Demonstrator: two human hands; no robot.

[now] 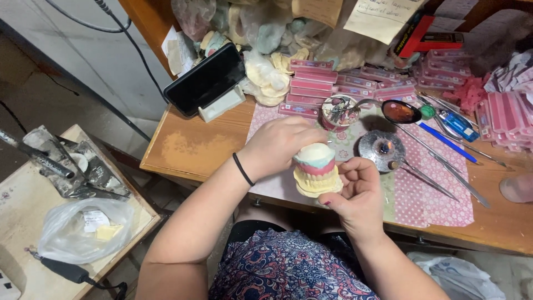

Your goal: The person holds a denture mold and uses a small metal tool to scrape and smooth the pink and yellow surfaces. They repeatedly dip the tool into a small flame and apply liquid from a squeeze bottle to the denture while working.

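Note:
A dental cast [316,171] of pale yellow plaster with pink wax rims and a white upper block sits between my two hands above the table's front edge. My left hand [277,144], with a black band on its wrist, curls over the cast's top and left side. From below and the right, my right hand [358,191] cups its base. Right behind the cast stands a small round spirit burner [382,149] with a little flame.
A wooden table [189,147] carries a pink patterned mat [427,194], long metal instruments [444,166], a spoon [401,111], a round tin [340,111], pink boxes [313,83] and a propped phone [206,80]. A low side bench [22,205] at left holds a plastic bag [83,228].

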